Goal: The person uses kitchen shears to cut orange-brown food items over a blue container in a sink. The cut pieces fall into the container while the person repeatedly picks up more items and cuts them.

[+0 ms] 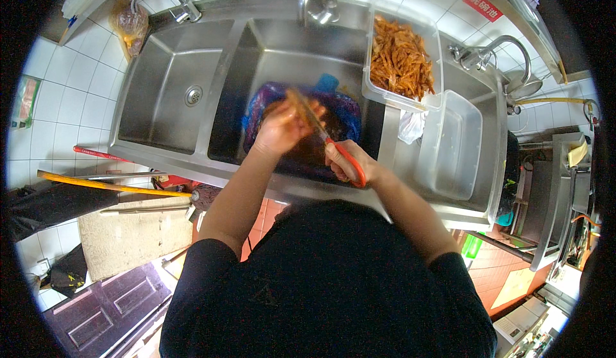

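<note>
In my right hand [349, 163] are scissors [344, 153] with red-orange handles, their blades slanting up and left across the middle sink basin. My left hand [284, 127] is curled beside the blades around a brown food piece [294, 99], its fingers blurred and wet-looking. Both hands are over a blue and purple plastic bag [353, 115] that lies spread in the basin. Dark brown contents show inside the bag, partly hidden by my hands. To the upper right, a clear plastic tub [368, 86] holds brown, sauce-coated pieces [402, 59] resembling chicken feet.
A second translucent tub [452, 151] sits at the right basin, near a white plastic bag [411, 127]. Faucets [320, 9] rise behind the basins. At left is another steel basin [168, 93]; a yellow-handled pole [110, 184] leans beside the sink.
</note>
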{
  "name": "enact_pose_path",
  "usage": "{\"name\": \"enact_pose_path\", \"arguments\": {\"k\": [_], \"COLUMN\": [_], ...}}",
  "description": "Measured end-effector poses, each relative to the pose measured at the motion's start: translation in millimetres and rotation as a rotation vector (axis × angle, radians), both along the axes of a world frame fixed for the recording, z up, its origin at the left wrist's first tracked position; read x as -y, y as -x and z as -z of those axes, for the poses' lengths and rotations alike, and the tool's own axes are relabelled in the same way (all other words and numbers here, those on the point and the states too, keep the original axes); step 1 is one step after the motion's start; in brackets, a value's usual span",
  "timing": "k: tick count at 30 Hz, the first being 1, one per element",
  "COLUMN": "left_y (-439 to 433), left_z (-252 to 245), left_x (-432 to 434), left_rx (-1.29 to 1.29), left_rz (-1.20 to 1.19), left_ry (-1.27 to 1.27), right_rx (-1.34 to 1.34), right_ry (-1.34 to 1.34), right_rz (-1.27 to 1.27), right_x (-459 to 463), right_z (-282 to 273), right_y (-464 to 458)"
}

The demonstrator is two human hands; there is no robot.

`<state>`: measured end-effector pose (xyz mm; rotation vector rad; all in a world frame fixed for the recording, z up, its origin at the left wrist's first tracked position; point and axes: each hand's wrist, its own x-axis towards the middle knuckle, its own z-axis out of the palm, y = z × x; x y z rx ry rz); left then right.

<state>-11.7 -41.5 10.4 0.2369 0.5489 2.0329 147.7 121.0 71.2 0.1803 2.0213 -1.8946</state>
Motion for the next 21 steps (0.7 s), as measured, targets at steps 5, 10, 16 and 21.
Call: {"name": "enact_pose_path", "arguments": {"k": [5, 10, 16, 21], "left_y": [2, 4, 7, 29], "left_z": [5, 11, 25, 40], "left_x": [-5, -9, -12, 1], "left_rx": [0.026, 0.016, 0.046, -0.010], "left_rz": [-0.005, -0.034, -0.072, -0.124], "left_ry": [0.008, 0.091, 0.164, 0.327], "right_rx": [0.120, 0.147, 0.190, 0.237], "right_ry": [0.010, -0.045, -0.115, -0.100], "right_rz": [0.079, 0.135, 0.136, 0.032], "right_x": [1, 4, 10, -10], "right_z": [1, 7, 24, 25], "right_y": [0, 7, 19, 3]}}
